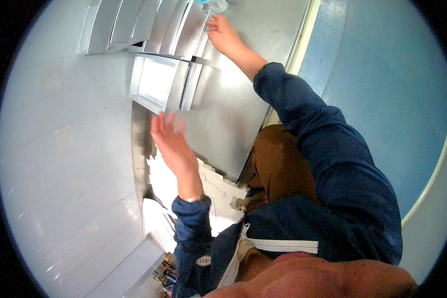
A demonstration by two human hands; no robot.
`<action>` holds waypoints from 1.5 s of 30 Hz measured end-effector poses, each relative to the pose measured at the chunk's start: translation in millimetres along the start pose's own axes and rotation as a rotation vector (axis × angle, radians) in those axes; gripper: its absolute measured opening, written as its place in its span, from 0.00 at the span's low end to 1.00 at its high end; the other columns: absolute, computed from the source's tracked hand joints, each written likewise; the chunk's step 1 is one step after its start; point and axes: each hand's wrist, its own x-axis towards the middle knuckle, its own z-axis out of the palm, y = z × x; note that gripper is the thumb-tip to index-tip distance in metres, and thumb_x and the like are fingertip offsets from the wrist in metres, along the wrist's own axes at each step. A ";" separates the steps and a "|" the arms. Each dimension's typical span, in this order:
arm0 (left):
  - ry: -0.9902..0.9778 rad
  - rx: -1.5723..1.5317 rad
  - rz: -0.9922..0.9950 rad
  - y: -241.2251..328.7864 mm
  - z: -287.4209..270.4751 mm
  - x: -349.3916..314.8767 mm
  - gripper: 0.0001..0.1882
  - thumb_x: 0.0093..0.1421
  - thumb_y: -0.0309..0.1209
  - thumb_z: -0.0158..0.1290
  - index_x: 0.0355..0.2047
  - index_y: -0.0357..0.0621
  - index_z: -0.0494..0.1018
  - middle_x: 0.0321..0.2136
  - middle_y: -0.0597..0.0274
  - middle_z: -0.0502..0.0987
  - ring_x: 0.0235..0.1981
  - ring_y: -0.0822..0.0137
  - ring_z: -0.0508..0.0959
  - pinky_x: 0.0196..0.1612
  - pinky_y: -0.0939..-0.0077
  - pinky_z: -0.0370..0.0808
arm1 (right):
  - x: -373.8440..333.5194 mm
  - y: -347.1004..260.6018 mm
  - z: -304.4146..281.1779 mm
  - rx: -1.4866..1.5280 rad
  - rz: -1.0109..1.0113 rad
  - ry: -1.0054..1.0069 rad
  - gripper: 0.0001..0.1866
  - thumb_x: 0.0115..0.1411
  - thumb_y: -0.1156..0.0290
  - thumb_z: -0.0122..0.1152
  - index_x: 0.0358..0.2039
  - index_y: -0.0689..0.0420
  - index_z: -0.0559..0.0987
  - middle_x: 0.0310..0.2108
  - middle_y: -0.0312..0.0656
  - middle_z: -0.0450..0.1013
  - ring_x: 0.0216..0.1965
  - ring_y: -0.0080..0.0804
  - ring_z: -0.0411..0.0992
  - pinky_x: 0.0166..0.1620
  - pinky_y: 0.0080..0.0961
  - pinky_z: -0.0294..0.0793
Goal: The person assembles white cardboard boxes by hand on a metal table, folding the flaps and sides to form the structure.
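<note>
My left hand (pixel 173 149) is raised with its fingers spread, slightly smeared by motion. It holds nothing and sits just nearer than a shallow white open-topped box (pixel 156 79). A thin pale tray-like piece (pixel 191 87) leans along that box's right side. Farther off, my right hand (pixel 224 37) reaches to the right end of a row of white box pieces (pixel 176 30) standing on edge. Its fingers are apart, with the tips at or touching the last piece's side; I cannot tell whether they press on it.
The boxes stand on a metal worktop (pixel 243 44) beside a pale wall (pixel 59 134). A blue-and-white labelled item (pixel 216 6) lies at the far end. Flat white card pieces (pixel 216 193) are piled near my body. Blue floor (pixel 382 89) lies to the right.
</note>
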 end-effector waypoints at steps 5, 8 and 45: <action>-0.113 0.232 -0.044 -54.7 -42.1 -107.8 0.31 0.76 0.50 0.39 0.69 0.42 0.56 0.68 0.52 0.61 0.59 0.56 0.70 0.57 0.59 0.72 | 7.3 -17.2 9.4 0.068 -0.021 0.032 0.33 0.59 0.77 0.55 0.66 0.65 0.62 0.59 0.48 0.74 0.54 0.37 0.74 0.56 0.31 0.74; -0.136 0.384 -0.081 -59.0 -55.4 -151.5 0.29 0.77 0.46 0.37 0.68 0.40 0.57 0.67 0.52 0.62 0.59 0.57 0.71 0.57 0.61 0.72 | 8.8 -21.1 3.9 0.101 0.003 0.096 0.32 0.59 0.76 0.54 0.65 0.65 0.62 0.59 0.47 0.75 0.53 0.36 0.74 0.56 0.30 0.74; -0.093 0.158 -0.116 -53.5 -66.2 -193.9 0.25 0.77 0.38 0.38 0.68 0.39 0.58 0.62 0.53 0.66 0.54 0.63 0.74 0.51 0.68 0.74 | 58.3 -110.8 38.3 -0.020 -0.379 0.195 0.25 0.64 0.76 0.48 0.62 0.63 0.68 0.55 0.56 0.75 0.56 0.52 0.72 0.58 0.39 0.69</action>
